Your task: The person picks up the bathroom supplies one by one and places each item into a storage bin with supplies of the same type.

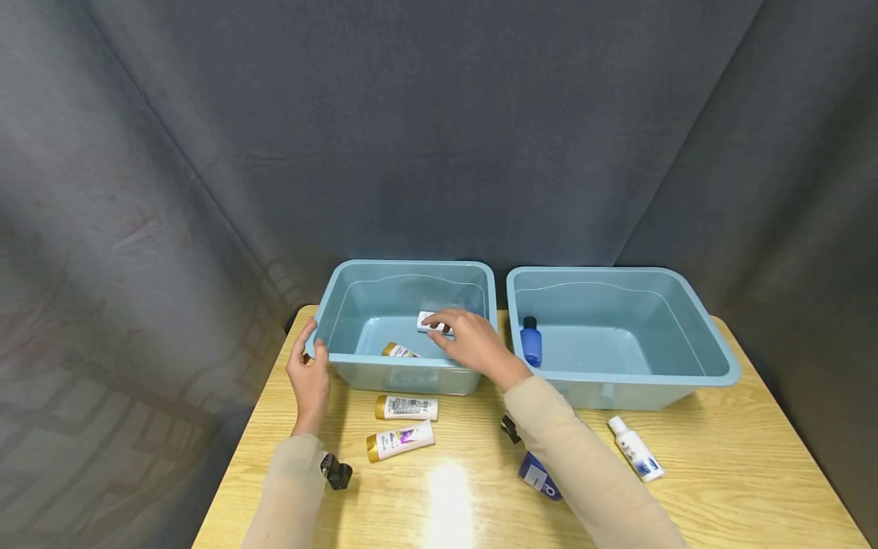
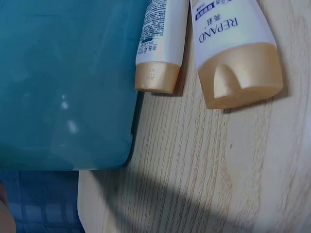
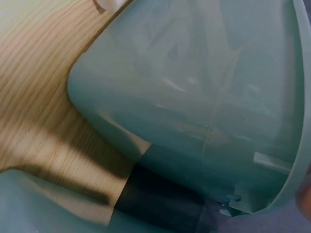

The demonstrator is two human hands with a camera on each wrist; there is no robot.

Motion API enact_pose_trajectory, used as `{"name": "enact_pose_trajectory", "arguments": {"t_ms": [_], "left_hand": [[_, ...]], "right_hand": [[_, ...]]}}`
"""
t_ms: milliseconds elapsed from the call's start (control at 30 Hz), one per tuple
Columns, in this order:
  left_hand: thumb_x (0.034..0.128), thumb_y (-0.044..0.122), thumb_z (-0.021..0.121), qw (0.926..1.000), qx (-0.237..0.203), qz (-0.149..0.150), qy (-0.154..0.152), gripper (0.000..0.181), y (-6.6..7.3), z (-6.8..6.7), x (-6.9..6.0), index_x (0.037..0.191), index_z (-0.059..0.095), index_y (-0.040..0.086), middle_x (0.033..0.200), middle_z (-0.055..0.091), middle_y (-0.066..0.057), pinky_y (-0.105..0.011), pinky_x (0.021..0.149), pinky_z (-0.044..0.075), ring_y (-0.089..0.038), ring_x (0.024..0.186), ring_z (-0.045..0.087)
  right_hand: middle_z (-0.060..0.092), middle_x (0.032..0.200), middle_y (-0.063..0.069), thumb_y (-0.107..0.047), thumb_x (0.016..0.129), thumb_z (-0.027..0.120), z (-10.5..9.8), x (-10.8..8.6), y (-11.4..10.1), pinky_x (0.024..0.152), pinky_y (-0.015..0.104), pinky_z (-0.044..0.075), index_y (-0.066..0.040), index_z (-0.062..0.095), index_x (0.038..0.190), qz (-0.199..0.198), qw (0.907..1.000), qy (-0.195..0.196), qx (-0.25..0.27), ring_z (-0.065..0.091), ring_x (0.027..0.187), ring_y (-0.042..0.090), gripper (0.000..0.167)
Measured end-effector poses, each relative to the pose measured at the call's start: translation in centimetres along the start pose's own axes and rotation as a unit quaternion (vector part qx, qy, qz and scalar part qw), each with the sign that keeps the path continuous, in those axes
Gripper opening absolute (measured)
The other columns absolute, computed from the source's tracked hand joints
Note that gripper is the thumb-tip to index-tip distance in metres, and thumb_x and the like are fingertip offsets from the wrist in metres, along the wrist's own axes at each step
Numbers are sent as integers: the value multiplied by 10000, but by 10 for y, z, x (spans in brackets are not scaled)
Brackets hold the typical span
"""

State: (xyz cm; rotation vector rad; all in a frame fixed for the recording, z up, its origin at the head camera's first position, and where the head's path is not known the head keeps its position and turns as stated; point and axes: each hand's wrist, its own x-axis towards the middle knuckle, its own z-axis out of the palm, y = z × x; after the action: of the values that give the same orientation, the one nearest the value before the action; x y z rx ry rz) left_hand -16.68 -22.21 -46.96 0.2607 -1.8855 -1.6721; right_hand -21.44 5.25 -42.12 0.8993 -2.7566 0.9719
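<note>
My left hand (image 1: pixel 310 378) rests at the front left corner of the left light-blue bin (image 1: pixel 405 376), its fingers fairly straight along the outside and the thumb by the front rim. Over the same bin reaches my right hand (image 1: pixel 473 343), its fingers loosely bent above a white bottle (image 1: pixel 424 318) they partly cover; whether they touch it is hard to tell. A gold-capped tube (image 1: pixel 400 351) lies inside, half hidden by the front wall. In front of the bin are two white tubes with gold caps, the nearer labelled tube (image 1: pixel 403 441) and the farther tube (image 1: pixel 408 408).
A second light-blue bin (image 1: pixel 620 377) stands to the right, with a blue bottle (image 1: pixel 531 345) at its left side. On the wooden table (image 1: pixel 741 457) lie a white bottle (image 1: pixel 636 450) and a dark blue bottle (image 1: pixel 539 477) partly under my right sleeve. Grey curtain (image 1: pixel 439 152) hangs behind.
</note>
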Motion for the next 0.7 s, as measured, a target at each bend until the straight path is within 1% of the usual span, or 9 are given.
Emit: {"name": "enact_pose_trajectory", "arguments": {"t_ms": [33,100,200,333,367,533,700], "left_hand": [[959,5,502,10000,3,-1,-12,399,4,0,-1,1347,565,-61,1447,511,-173,-276,931,338,-276,1382,403],[960,-1,499,10000,-59,-41,-53,403,6,0,-1,1354,559,-59,1452,507,-170,-281,996,349,-272,1391,392],[961,-11,493,9997,-215,-75,-108,410,5,1,0,1364,549,-61,1460,498,-169,-347,1089,346,-273,1395,387],[959,-21,490,9993,-328,-151,-138,419,3,1,0,1374,540,-57,1468,491,-158,-439,1109,347,-271,1386,395],[959,-21,491,9992,-332,-182,-139,420,3,1,0,1375,541,-55,1470,490,-156,-442,1110,347,-270,1387,394],[949,-17,496,9992,-304,-234,-113,413,6,1,-1,1356,557,-58,1476,478,-177,-413,1098,352,-267,1401,380],[948,-24,488,9993,-319,-191,-95,413,7,1,1,1353,555,-65,1470,479,-194,-324,1051,378,-264,1387,392]], "right_hand": [[691,1170,0,-201,973,649,0,0,-1,745,329,531,-168,724,1187,-43,10000,84,29,661,946,192,229],[694,1151,-11,-203,973,651,-1,-1,-3,732,326,527,-182,726,1179,-114,9997,232,53,660,949,194,221],[696,1140,-19,-203,968,659,-3,-3,-8,714,321,525,-187,727,1174,-192,9987,453,101,657,935,177,218],[697,1138,-21,-184,955,677,-6,-8,-14,718,321,532,-179,732,1157,-324,9969,702,175,657,927,166,209],[698,1128,-26,-182,952,681,-7,-9,-15,721,319,534,-177,734,1149,-373,9963,757,176,655,923,158,204],[702,1104,-39,-167,939,698,-8,-15,-22,748,327,551,-170,742,1125,-573,9933,964,285,658,920,129,191],[706,1117,-38,-179,937,704,-9,-20,-31,794,326,550,-186,740,1121,-823,9898,1128,299,666,957,142,188]]}}
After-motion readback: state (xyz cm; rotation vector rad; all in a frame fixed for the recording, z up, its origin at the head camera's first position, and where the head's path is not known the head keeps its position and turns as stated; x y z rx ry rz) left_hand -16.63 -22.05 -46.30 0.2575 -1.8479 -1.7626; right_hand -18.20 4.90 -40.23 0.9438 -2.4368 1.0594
